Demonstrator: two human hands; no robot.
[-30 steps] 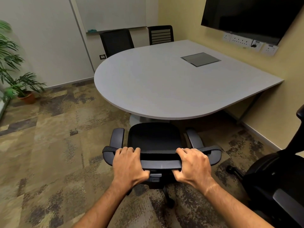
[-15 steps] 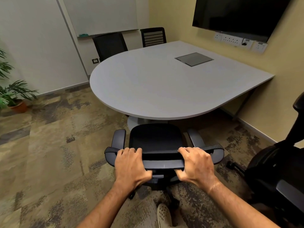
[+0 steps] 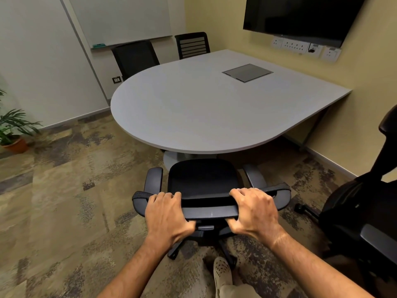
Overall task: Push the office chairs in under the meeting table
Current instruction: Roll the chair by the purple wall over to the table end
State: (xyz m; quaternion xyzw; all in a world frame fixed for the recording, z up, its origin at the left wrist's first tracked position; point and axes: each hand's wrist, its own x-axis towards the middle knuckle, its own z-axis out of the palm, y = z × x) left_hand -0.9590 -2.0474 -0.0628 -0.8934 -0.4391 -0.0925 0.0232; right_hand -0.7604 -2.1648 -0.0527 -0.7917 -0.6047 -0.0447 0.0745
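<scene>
Two hands, left hand [image 3: 166, 214] and right hand [image 3: 255, 210], grip one office chair [image 3: 204, 181].

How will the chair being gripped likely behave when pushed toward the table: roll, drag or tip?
The office chair probably rolls easily: a castered star base shows beneath it. Carpet may add some drag. Both the left hand and right hand grip the backrest top, so a high push might tilt it slightly.

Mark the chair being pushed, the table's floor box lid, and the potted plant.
office chair [image 3: 204, 179], head view, middle of the seat.
floor box lid [image 3: 247, 72], head view, centre of the grey panel in the tabletop.
potted plant [image 3: 17, 145], head view, orange pot.
</scene>
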